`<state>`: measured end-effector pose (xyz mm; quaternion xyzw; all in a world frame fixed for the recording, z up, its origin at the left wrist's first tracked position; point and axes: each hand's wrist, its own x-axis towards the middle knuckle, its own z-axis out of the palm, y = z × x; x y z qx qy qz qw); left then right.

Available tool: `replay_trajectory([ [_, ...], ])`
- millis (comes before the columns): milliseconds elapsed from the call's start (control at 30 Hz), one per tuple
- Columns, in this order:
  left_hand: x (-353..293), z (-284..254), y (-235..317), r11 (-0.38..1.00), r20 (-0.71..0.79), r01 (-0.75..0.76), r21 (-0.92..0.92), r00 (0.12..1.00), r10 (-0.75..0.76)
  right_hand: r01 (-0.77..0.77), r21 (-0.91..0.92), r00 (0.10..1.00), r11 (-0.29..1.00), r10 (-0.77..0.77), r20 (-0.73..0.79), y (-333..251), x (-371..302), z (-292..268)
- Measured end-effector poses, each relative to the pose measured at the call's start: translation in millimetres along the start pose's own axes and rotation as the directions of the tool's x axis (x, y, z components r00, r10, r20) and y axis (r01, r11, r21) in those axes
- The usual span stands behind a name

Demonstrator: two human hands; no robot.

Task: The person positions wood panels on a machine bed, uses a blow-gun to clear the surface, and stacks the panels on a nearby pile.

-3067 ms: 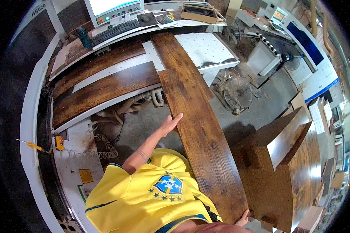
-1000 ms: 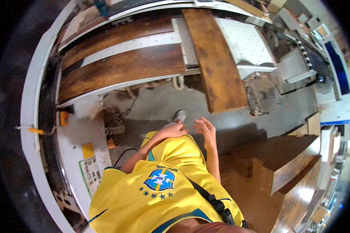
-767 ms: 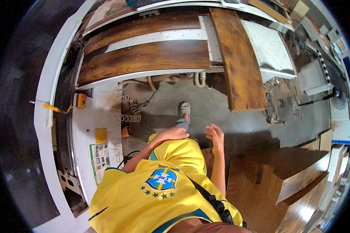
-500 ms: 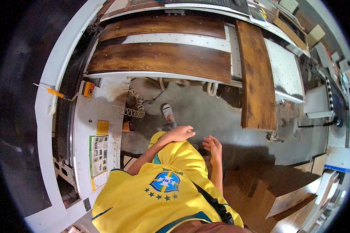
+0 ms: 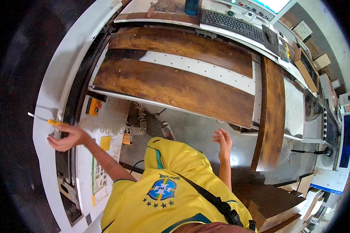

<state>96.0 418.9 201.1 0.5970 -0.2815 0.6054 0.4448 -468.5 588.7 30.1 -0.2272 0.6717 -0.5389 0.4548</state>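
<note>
My left hand [image 5: 68, 138] is stretched out to the far left, over the edge of the machine bed, with its fingers apart. The thumb side is right at the yellow handle of an air blow gun [image 5: 55, 122], whose thin metal nozzle points left; no grip around it shows. My right hand [image 5: 223, 139] hangs in the air in front of the bench, fingers loosely bent and apart, with nothing in it. Beyond it lies a long dark-brown wood panel [image 5: 175, 85] on a white perforated bed [image 5: 198, 66]. A second wood panel [image 5: 182, 44] lies farther back.
Another brown panel [image 5: 272, 112] lies crosswise at the right, overhanging the bed's front. An orange switch box [image 5: 93, 107] and a coiled hose [image 5: 140, 120] are at the left. A keyboard [image 5: 231, 26] sits at the back. Stacked brown boards [image 5: 268, 200] stand at lower right.
My left hand has swung from in front of my body out to the left, beside the blow gun. My right hand stays raised in front of me. The view has shifted.
</note>
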Motion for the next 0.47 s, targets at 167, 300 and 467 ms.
replay_trajectory([
  [167, -24.7, 30.9, -66.7, 0.994, 0.369, -0.101, 0.04, 0.926, 0.079, 0.081, -0.016, 0.996, 0.997, -0.082, -0.024, -31.9, 25.0, 52.6],
  [300, -35.5, 42.6, -77.4, 0.973, 0.386, -0.089, 0.215, 0.922, -0.001, 0.102, -0.024, 0.994, 0.995, -0.101, 0.051, -50.1, 44.2, 81.7],
  [467, -29.3, 58.4, -77.4, 0.948, 0.5, 0.259, 0.185, 0.806, -0.318, 0.204, -0.005, 0.966, 0.979, -0.201, 0.163, -63.1, 78.7, 89.4],
])
